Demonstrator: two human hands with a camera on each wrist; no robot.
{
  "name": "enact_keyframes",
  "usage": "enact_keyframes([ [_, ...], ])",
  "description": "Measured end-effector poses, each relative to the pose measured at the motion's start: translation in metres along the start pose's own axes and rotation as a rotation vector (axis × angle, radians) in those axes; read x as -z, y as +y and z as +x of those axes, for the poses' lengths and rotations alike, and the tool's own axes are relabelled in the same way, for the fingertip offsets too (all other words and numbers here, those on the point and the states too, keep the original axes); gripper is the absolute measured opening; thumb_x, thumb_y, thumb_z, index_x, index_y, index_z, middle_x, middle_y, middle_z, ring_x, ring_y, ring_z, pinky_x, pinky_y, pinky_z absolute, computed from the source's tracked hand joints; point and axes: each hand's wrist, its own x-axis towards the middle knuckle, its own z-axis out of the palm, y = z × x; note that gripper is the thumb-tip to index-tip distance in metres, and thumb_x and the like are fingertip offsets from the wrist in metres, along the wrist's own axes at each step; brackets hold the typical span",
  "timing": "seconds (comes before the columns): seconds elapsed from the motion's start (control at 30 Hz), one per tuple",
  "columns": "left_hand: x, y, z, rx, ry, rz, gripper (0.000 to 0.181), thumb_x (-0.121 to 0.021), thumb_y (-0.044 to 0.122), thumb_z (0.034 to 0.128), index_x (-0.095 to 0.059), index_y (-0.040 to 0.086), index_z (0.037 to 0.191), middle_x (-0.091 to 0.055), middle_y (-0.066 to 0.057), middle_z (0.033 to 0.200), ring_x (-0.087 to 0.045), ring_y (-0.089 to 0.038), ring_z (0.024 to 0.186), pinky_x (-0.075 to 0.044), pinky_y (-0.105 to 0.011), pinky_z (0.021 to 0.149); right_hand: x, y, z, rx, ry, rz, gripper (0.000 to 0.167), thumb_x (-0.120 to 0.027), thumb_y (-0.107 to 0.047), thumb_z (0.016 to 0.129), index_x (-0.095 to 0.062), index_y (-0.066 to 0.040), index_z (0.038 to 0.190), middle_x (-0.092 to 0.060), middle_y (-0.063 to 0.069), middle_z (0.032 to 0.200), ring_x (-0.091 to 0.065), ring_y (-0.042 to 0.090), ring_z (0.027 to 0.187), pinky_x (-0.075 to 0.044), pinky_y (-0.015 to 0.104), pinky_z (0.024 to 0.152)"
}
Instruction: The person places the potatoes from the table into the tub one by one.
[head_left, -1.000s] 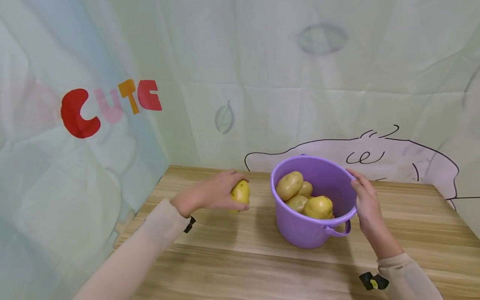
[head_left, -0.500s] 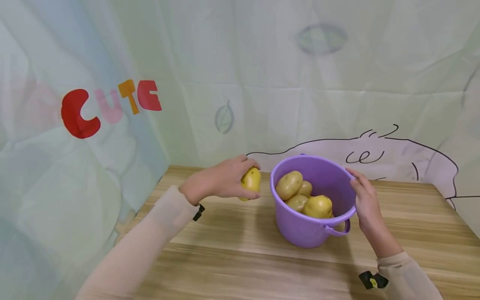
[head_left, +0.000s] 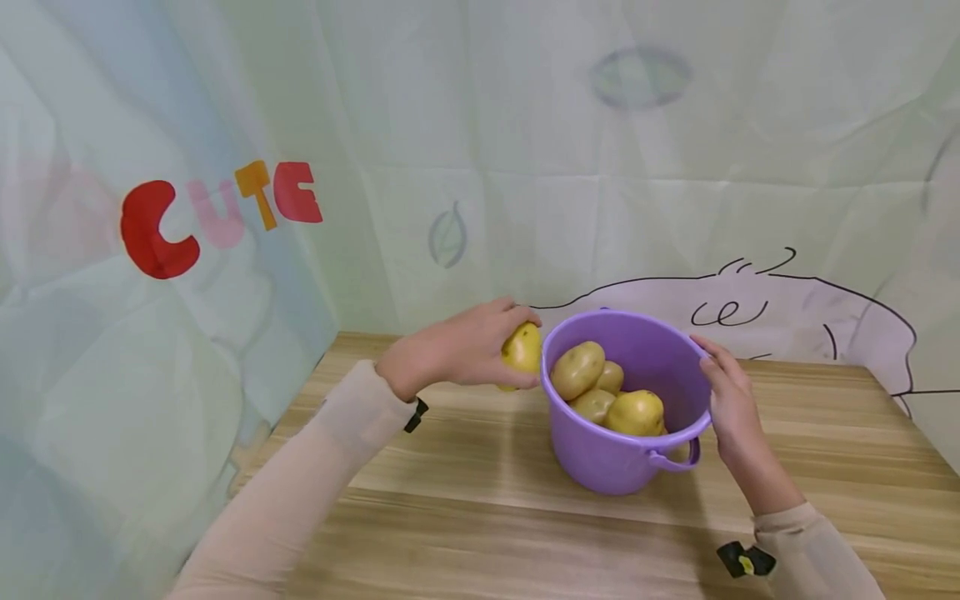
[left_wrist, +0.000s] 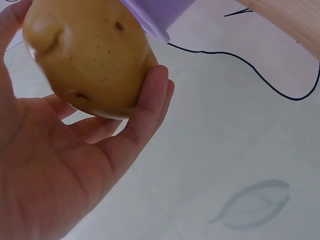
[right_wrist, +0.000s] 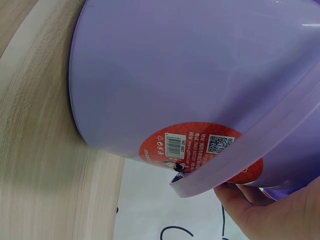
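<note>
In the head view my left hand (head_left: 465, 348) holds a yellow potato (head_left: 522, 348) just left of a purple bucket's (head_left: 592, 458) rim. The left wrist view shows this potato (left_wrist: 92, 60) between thumb and curled fingers, its dark eyes facing the camera. Several more potatoes (head_left: 579, 371) lie inside the upright bucket, the lowest ones partly hidden. My right hand (head_left: 731, 408) grips the bucket at its right rim. From the right wrist, the same hand (right_wrist: 270, 207) appears low beside the bucket's handle (right_wrist: 250, 142).
A wood-grain table (head_left: 450, 533) carries the bucket. Behind it hangs a printed cloth (head_left: 480, 125), with another cloth wall bearing coloured letters (head_left: 161, 229) on the left. A red label (right_wrist: 200, 150) is stuck on the bucket's side.
My left hand has moved right and away from me with the potato, rising slightly, and has come up to the bucket's left rim. The right hand and bucket have stayed put.
</note>
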Motion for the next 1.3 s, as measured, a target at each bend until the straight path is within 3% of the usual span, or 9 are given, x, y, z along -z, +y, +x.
enact_keyframes([
  [0.17,0.002,0.007,0.004,-0.005,0.003,0.007,0.067,-0.070,0.047,0.0848,-0.052,0.010,0.137,-0.051,-0.003,0.113,-0.053,-0.016,0.093,-0.050,-0.027,0.073,0.000,0.000,0.000,0.010,0.001,0.005,0.049,-0.027,-0.024,0.110,-0.034,-0.002,0.153,-0.039,0.013,0.145,-0.047,0.007,0.110,-0.038,0.023,0.092],
  [0.67,0.002,0.025,0.020,-0.051,0.012,0.009,0.068,-0.072,0.049,0.0845,-0.052,0.014,0.140,-0.048,-0.003,0.123,-0.051,-0.013,0.100,-0.048,-0.025,0.082,0.000,0.002,-0.001,0.000,0.011,0.014,0.050,-0.026,-0.024,0.110,-0.033,-0.003,0.154,-0.038,0.013,0.146,-0.045,0.011,0.114,-0.035,0.029,0.096],
  [0.93,-0.003,0.036,0.030,-0.059,-0.028,0.018,0.069,-0.069,0.051,0.0860,-0.048,0.017,0.143,-0.046,-0.003,0.124,-0.051,-0.013,0.099,-0.049,-0.023,0.077,-0.001,0.002,-0.001,0.000,0.009,0.013,0.049,-0.026,-0.024,0.110,-0.034,-0.003,0.154,-0.039,0.013,0.146,-0.046,0.011,0.113,-0.035,0.030,0.097],
  [1.1,-0.008,0.042,0.035,-0.087,-0.045,0.017,0.070,-0.070,0.049,0.0867,-0.048,0.015,0.143,-0.046,-0.005,0.128,-0.051,-0.014,0.104,-0.048,-0.023,0.082,-0.002,0.002,-0.002,0.000,0.011,0.019,0.049,-0.027,-0.024,0.110,-0.034,-0.003,0.154,-0.039,0.012,0.146,-0.045,0.013,0.115,-0.035,0.030,0.097],
  [1.3,-0.016,0.045,0.040,-0.114,-0.039,0.037,0.070,-0.071,0.050,0.0864,-0.048,0.014,0.142,-0.046,-0.006,0.125,-0.051,-0.014,0.102,-0.047,-0.023,0.082,-0.001,0.002,-0.002,0.001,0.009,0.019,0.050,-0.026,-0.024,0.110,-0.033,-0.003,0.154,-0.038,0.013,0.147,-0.043,0.017,0.120,-0.034,0.030,0.097],
])
